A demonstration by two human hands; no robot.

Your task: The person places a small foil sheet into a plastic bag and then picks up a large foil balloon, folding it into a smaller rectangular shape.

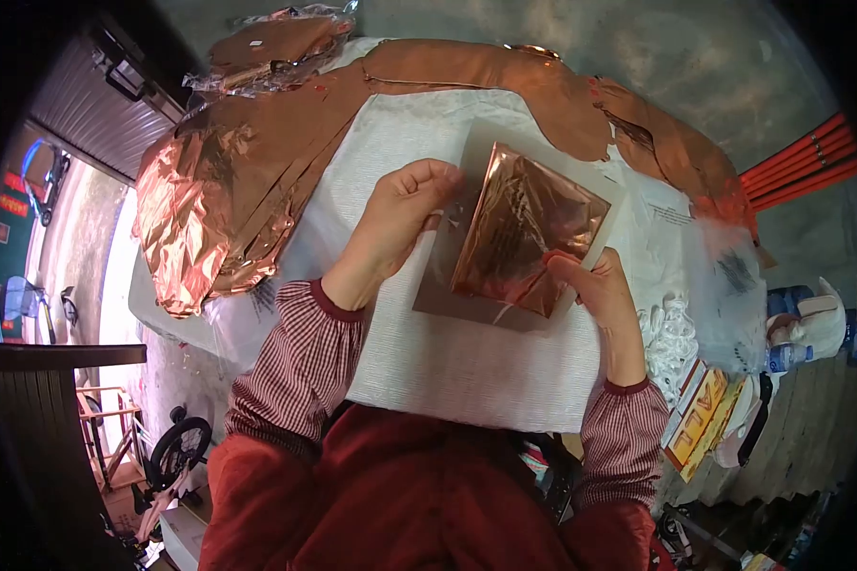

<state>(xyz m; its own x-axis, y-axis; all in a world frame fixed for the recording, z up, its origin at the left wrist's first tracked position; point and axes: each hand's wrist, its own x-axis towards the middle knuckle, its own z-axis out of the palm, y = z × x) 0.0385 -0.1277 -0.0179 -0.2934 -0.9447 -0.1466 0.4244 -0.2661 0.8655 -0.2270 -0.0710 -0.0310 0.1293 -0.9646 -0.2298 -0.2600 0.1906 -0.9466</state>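
Note:
A folded copper-coloured foil packet (531, 228) lies in or on a frosted plastic bag (448, 271), whose translucent margins show round it; I cannot tell which. My left hand (408, 211) is closed, pinching the bag's upper left edge between thumb and fingers. On the other side, my right hand (600, 285) is closed at the lower right edge, its thumb on the front over the packet's corner and its fingers partly hidden behind. Both hold the bag tilted above a white padded sheet (467, 376).
Copper-coloured foil sheets (448, 65) arc round the table's back, with a crumpled heap (186, 224) at left. White strings (669, 333), plastic bags (728, 271) and a yellow printed package (700, 419) lie at right. Orange poles (800, 162) stand beyond; a bicycle wheel (179, 452) shows lower left.

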